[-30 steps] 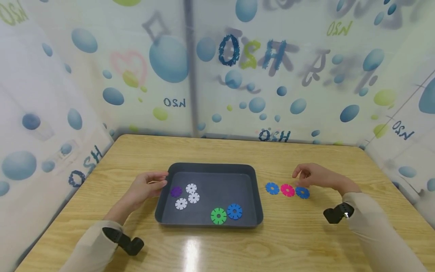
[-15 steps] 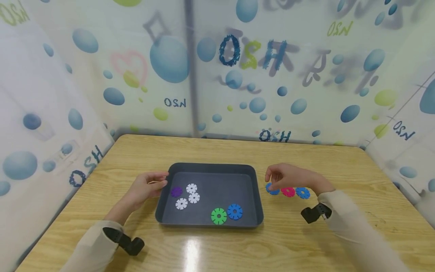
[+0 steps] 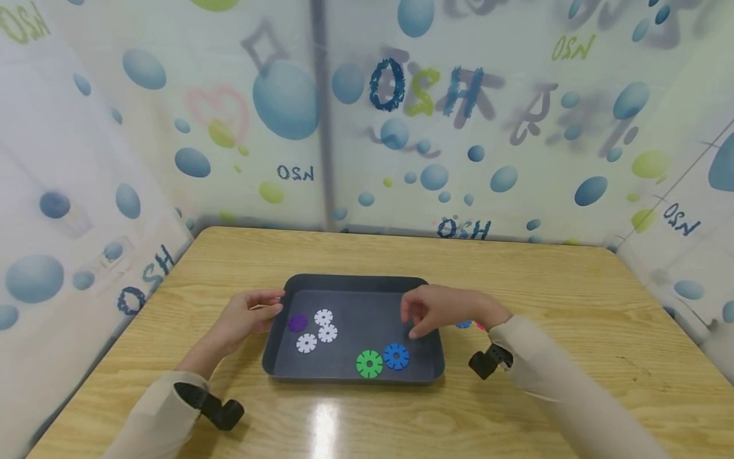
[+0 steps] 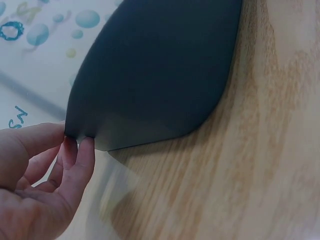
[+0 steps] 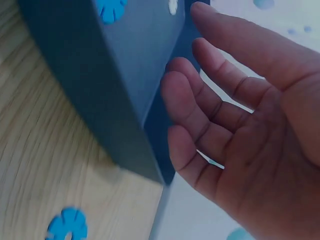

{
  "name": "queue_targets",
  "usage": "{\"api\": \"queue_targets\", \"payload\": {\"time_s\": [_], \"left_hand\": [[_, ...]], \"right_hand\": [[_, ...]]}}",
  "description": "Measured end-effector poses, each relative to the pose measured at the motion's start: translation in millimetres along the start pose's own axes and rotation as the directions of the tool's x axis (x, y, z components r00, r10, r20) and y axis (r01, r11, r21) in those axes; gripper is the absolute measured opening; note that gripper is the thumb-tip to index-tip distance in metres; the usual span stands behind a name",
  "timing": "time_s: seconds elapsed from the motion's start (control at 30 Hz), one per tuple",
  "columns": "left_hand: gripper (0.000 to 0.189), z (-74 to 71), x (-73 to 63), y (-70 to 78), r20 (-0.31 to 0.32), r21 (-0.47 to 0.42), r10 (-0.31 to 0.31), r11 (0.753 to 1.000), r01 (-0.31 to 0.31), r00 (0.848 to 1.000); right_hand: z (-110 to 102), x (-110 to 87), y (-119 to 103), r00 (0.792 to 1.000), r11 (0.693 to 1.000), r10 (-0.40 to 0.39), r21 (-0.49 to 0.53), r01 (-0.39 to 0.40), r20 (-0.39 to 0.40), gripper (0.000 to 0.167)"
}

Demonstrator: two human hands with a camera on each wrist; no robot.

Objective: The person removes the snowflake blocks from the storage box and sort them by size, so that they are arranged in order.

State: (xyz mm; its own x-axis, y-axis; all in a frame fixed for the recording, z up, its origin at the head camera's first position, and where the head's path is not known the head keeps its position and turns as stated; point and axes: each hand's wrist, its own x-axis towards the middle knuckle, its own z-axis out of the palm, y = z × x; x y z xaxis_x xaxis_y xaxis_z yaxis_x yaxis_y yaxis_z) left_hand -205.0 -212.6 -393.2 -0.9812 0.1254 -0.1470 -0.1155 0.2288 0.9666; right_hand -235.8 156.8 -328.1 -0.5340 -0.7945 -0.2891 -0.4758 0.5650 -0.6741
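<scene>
Six discs lie flat in the grey tray [image 3: 355,312] on the wooden table [image 3: 355,255], the hours here being read round the tray as the head view shows it. At 9 o'clock, near the wall, is the purple disc [image 3: 292,324]. Three white discs [image 3: 332,336] sit just to its side, between 8 and 10 o'clock, the two nearer the tray's middle touching each other. The green disc [image 3: 362,366] is at 5 o'clock, close to the near wall, and the blue disc [image 3: 390,359] is at 4 o'clock, right beside it.

The left hand [image 3: 243,317] is outside the tray at 9 o'clock, its fingertips touching the tray's corner at 10 o'clock; thumb and forefinger are apart.

The right hand [image 3: 438,307] reaches in from 3 o'clock, over the wall, fingertips above the tray's floor. Its fingers are loosely bent, with thumb and fingers apart; whether it touches the rim cannot be told.

Beyond the tray at 3 o'clock, on the table, slivers of an outer blue disc [image 3: 464,325] and a pink disc [image 3: 480,326] show past the right arm. Each beige sleeve [image 3: 163,411] wears a black wrist camera [image 3: 212,408], the left at 8 o'clock, the right nearer 3. Toward 12 o'clock, behind the table, stands a pale wall [image 3: 355,166] printed with blue and green bubbles.
</scene>
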Motion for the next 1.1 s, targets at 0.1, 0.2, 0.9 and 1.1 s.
{"api": "queue_targets", "payload": {"time_s": [0.1,0.2,0.9,1.1], "left_hand": [[0.042,-0.3,0.0,0.0,-0.002,0.004,-0.003,1.0,0.003,1.0],[0.042,-0.1,0.4,-0.5,-0.001,0.001,-0.002,1.0,0.002,1.0],[0.043,0.7,0.5,1.2,0.002,-0.029,0.002,1.0,-0.002,1.0],[0.043,1.2,0.2,2.5,0.0,-0.029,-0.004,1.0,0.004,1.0]], "right_hand": [[3.4,10.3,-5.4,0.999,0.999,-0.03,-0.023,0.031,0.041,0.019],[7.0,19.7,-9.7,0.995,0.997,-0.059,-0.037,0.062,0.083,0.018],[19.8,61.5,-15.7,0.959,0.96,0.096,-0.279,-0.019,0.266,0.024],[24.6,65.8,-17.5,0.951,0.941,0.157,-0.333,-0.062,0.266,0.032]]}}
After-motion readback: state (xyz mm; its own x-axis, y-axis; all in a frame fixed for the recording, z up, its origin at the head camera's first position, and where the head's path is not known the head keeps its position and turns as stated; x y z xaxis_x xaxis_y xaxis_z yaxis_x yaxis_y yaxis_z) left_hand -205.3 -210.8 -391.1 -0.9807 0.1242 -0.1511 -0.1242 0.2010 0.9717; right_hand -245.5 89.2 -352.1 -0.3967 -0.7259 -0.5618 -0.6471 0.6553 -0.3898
